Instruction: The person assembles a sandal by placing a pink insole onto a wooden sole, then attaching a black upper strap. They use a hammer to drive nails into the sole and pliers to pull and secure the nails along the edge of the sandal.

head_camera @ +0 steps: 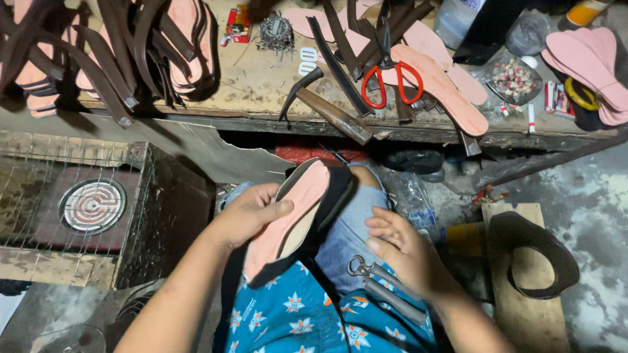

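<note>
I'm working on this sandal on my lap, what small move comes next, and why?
Probably close the right hand on the pliers under it: the left hand already grips the pink insole and black upper on the knee, while the right holds nothing.

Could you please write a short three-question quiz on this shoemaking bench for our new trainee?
1. True or false: the left hand holds a pink insole with a black upper over the lap.
2. Which tool lies on the lap by the right hand? A) pliers B) a paintbrush C) a ruler
3. What colour are the handles of the scissors on the workbench?

Key: 1 true; 2 A; 3 red.
</note>
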